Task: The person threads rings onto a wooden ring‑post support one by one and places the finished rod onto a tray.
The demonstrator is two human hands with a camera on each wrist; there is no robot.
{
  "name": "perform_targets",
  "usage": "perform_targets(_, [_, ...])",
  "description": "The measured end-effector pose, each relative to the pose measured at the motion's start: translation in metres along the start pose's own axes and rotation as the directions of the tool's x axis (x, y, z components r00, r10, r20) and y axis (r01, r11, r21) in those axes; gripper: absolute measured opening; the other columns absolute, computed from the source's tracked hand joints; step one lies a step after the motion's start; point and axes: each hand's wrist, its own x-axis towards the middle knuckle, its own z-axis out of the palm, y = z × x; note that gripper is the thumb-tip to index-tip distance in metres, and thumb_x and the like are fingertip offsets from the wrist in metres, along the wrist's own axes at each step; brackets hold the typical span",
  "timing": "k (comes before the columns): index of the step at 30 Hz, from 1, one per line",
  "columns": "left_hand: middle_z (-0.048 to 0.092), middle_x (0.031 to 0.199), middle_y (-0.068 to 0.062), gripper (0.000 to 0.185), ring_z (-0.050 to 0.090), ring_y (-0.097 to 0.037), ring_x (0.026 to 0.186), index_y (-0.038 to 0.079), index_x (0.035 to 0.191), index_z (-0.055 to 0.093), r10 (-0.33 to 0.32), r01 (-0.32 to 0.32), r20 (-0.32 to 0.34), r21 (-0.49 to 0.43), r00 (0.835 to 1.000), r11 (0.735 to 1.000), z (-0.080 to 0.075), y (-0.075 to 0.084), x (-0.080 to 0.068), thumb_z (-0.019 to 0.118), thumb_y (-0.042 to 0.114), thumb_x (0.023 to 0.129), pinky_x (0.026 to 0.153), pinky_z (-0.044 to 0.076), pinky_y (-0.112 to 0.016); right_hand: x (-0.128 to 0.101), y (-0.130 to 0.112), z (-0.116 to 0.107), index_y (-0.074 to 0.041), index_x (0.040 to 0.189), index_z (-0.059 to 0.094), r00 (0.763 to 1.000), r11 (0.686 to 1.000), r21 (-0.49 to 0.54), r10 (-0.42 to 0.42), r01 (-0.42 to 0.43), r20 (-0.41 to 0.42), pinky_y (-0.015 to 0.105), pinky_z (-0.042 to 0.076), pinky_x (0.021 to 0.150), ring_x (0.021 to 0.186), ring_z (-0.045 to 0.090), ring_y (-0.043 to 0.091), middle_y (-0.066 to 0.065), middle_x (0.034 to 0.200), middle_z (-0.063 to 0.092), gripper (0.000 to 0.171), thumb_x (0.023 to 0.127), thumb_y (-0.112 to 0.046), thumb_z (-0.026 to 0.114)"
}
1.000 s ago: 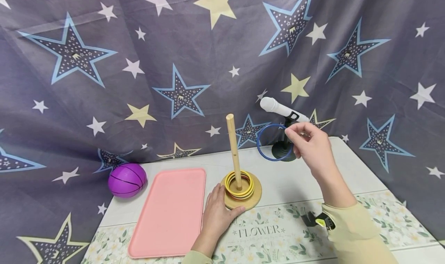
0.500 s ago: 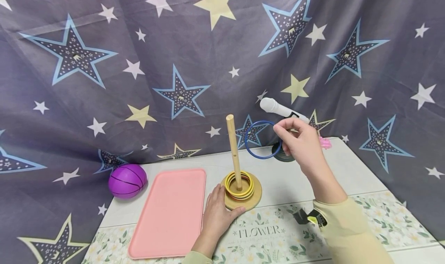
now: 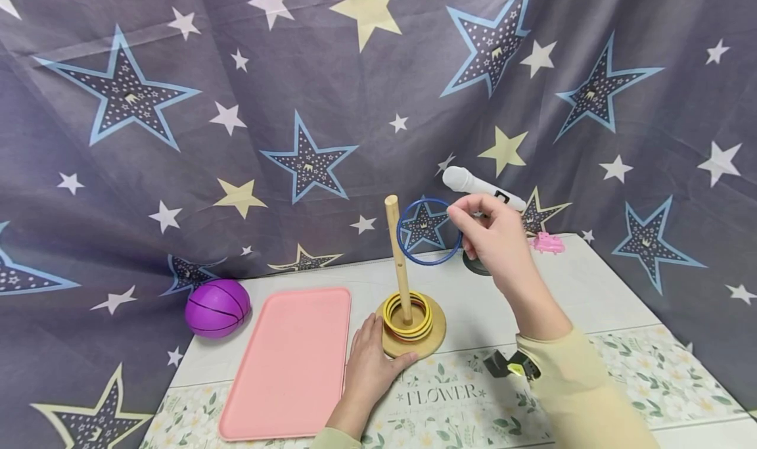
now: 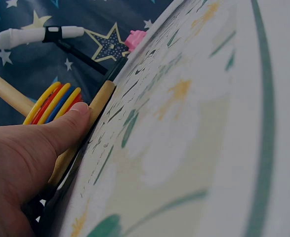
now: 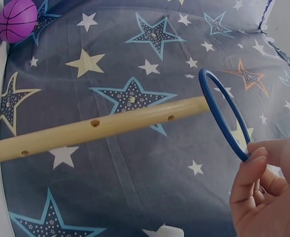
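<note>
A wooden ring-toss stand (image 3: 397,242) stands upright on its round base (image 3: 437,334). Several thin rings, yellow, red and blue, lie stacked round the foot of its post; a yellow ring (image 4: 42,101) shows in the left wrist view. My left hand (image 3: 369,363) holds the base at its near left edge, thumb (image 4: 75,118) along the front rim. Between thumb and fingertips, my right hand (image 3: 491,238) pinches a blue ring (image 5: 218,114). It hangs tilted near the post's top, overlapping the post's right side in the head view. In the right wrist view the ring is beside the post's tip.
A pink tray (image 3: 290,363) lies left of the stand, with a purple ball (image 3: 217,307) beyond it. Behind my right hand stands a white microphone (image 3: 473,183) on a black stand. A small pink toy (image 3: 549,242) sits at the back right. The starry curtain (image 3: 331,74) hangs behind the table.
My right hand has moved left and slightly up, bringing the blue ring from in front of the microphone stand to the post's top. My left hand has stayed on the base.
</note>
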Motion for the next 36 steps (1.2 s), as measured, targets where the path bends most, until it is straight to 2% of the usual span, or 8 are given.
perform_targets(5, [0.045, 0.165, -0.033, 0.111, 0.044, -0.053, 0.151, -0.009, 0.157, 0.052, 0.007, -0.007, -0.003, 0.002, 1.0, 1.0, -0.001, 0.001, 0.0, 0.095, 0.06, 0.08, 0.122, 0.039, -0.066, 0.003, -0.004, 0.009, 0.001, 0.108, 0.073, 1.0, 1.0, 0.0, -0.012, 0.012, 0.008, 0.024, 0.048, 0.047, 0.053, 0.052, 0.011, 0.002, 0.074, 0.06, 0.022, 0.104, -0.019, 0.08])
perform_targets(20, [0.045, 0.165, -0.032, 0.113, 0.043, -0.052, 0.152, -0.009, 0.157, 0.052, 0.0, 0.0, -0.003, -0.015, 1.0, 1.0, -0.001, 0.0, 0.0, 0.096, 0.06, 0.079, 0.122, 0.04, -0.066, 0.015, -0.007, 0.032, -0.003, 0.107, 0.074, 0.999, 0.999, 0.04, -0.036, 0.035, 0.01, 0.023, 0.045, 0.046, 0.051, 0.052, 0.011, 0.002, 0.069, 0.058, 0.018, 0.104, -0.02, 0.08])
perform_targets(29, [0.045, 0.164, -0.032, 0.113, 0.044, -0.052, 0.151, -0.009, 0.157, 0.052, 0.007, -0.007, -0.002, -0.014, 1.0, 1.0, 0.0, -0.001, 0.0, 0.095, 0.061, 0.08, 0.122, 0.04, -0.066, 0.02, -0.001, 0.042, -0.002, 0.108, 0.074, 0.998, 0.997, 0.055, -0.062, 0.061, 0.017, 0.024, 0.046, 0.047, 0.051, 0.053, 0.012, 0.01, 0.078, 0.061, 0.018, 0.105, -0.019, 0.079])
perform_targets(36, [0.046, 0.164, -0.032, 0.114, 0.045, -0.051, 0.151, -0.009, 0.157, 0.052, 0.017, -0.017, -0.006, -0.008, 1.0, 1.0, 0.0, -0.002, 0.0, 0.095, 0.062, 0.08, 0.122, 0.04, -0.064, 0.024, 0.004, 0.046, -0.002, 0.106, 0.071, 0.999, 0.997, 0.059, -0.046, 0.045, 0.005, 0.023, 0.046, 0.046, 0.051, 0.053, 0.011, 0.005, 0.07, 0.058, 0.018, 0.104, -0.018, 0.079])
